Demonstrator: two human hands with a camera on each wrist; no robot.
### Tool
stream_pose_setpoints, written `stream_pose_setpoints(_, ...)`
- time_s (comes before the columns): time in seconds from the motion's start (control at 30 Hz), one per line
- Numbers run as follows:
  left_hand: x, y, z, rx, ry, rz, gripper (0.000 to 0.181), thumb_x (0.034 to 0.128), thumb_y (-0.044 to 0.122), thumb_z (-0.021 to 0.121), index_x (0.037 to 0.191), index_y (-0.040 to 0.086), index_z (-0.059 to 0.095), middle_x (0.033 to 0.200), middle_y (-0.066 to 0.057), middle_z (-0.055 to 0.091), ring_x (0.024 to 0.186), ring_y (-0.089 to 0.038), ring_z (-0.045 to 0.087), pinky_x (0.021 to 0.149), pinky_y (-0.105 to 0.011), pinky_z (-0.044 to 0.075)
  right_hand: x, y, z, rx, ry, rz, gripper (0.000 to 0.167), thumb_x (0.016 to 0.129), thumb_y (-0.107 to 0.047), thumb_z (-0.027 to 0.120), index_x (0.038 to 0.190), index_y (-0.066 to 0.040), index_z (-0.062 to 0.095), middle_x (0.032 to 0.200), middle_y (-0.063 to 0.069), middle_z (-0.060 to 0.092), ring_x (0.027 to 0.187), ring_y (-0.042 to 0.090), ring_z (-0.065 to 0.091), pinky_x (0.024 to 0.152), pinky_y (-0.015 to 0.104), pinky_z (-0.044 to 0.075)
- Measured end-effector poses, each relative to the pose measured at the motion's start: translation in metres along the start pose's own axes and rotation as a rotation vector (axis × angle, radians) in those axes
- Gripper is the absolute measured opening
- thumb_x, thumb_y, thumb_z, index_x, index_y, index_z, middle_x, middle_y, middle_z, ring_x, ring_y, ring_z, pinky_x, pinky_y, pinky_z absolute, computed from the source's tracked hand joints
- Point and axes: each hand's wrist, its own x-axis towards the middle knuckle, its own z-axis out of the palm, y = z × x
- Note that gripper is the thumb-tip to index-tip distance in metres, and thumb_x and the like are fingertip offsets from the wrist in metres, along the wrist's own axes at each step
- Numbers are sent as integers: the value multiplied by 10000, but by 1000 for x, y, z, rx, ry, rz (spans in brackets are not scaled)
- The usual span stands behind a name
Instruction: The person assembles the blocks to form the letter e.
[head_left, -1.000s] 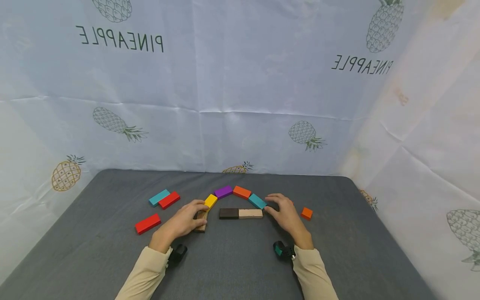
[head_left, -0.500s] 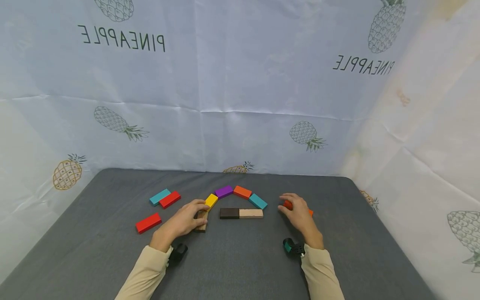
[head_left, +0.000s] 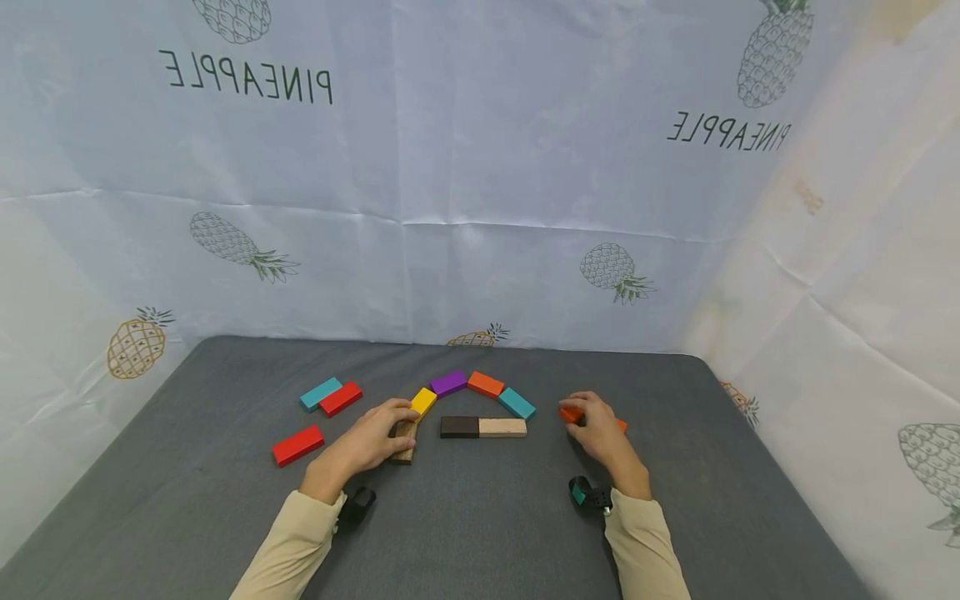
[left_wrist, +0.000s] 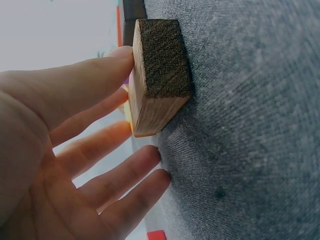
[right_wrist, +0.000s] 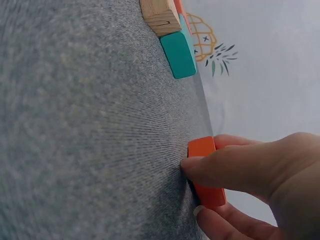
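Note:
In the head view my left hand (head_left: 369, 436) rests on a brown wooden block (head_left: 403, 442) and the yellow block (head_left: 423, 402) at its far end. From the left wrist view, the thumb touches the wooden block's (left_wrist: 165, 60) upper edge, with the other fingers loosely stretched. My right hand (head_left: 597, 430) pinches an orange block (right_wrist: 202, 146) between thumb and fingers, low at the grey cloth. Part of that block is hidden by the fingers. A second orange patch (head_left: 622, 425) shows just right of the hand.
Purple (head_left: 448, 384), orange (head_left: 485, 384) and teal (head_left: 517, 403) blocks curve on from the yellow one. Inside the curve lie a dark block (head_left: 459, 427) and a pale wooden block (head_left: 502, 427). Red blocks (head_left: 297, 446) and another teal block (head_left: 321, 394) lie left. A pineapple-print curtain (head_left: 480, 283) stands behind.
My right hand has moved right, away from the teal block, to an orange block it now pinches. That block has shifted slightly lower and left. The left hand has stayed in place.

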Motion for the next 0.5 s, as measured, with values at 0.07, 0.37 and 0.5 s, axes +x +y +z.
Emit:
stream_pose_setpoints(0.07,0,0,0,-1,2,1,404,911,141,713,1288,20,635,1439,-200,497,1320,-410,478,1072,-568,412,-1,0,0,2,4,-1,353,871,18,705,1222,8,673,1343,236,542,1214,456,532,981,578,468)
stream_pose_setpoints(0.37,-2,-1,0,5,0,5,406,910,139,713,1290,20,635,1441,-204,498,1322,-419,474,1069,-577,410,-1,0,-1,32,-8,5,387,852,-41,751,1229,-2,674,1280,231,604,1033,367,626,893,523,513)
stream_pose_setpoints(0.5,-2,0,-1,4,-1,4,411,911,136,712,1296,15,630,1445,-207,493,1322,-420,476,1065,-574,416,-2,2,-1,25,-13,11,390,853,-35,748,1235,-8,675,1251,210,621,1011,339,631,884,505,520)
